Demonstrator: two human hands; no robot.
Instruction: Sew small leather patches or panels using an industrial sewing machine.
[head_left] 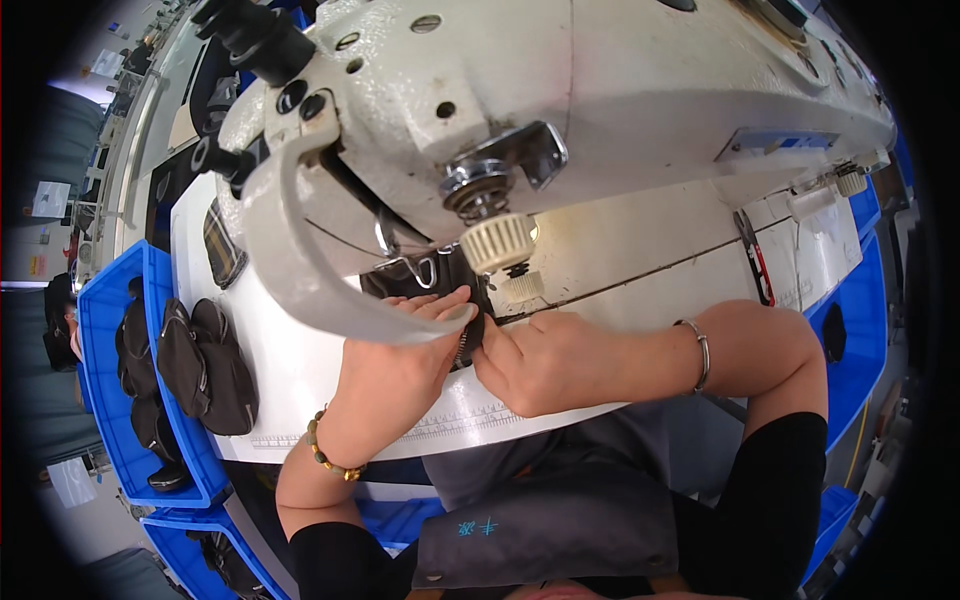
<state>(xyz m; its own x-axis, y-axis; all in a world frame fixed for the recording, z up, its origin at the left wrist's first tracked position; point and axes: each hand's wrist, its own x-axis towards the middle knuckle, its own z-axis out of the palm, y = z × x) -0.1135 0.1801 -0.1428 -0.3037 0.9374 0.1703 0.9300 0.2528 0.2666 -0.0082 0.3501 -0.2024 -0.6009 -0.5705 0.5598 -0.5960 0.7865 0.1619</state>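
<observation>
Closest up was the sewing machine (600,90), chipped cream metal with a blue rectangular label on its right side and a ribbed cream knob (497,242) hanging under the head. Below it both hands pinched a dark fabric piece (470,335) with a zipper edge, lying on the white table (300,370) under the needle area: left hand (400,360) fingers curled onto it, right hand (545,360) fingertips pressing it. The blue bin (110,400) at left held dark fabric pouches (205,365).

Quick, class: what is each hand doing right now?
Left hand: closed, pinching the dark workpiece under the sewing machine.
Right hand: closed, fingers gripping the same workpiece.
</observation>
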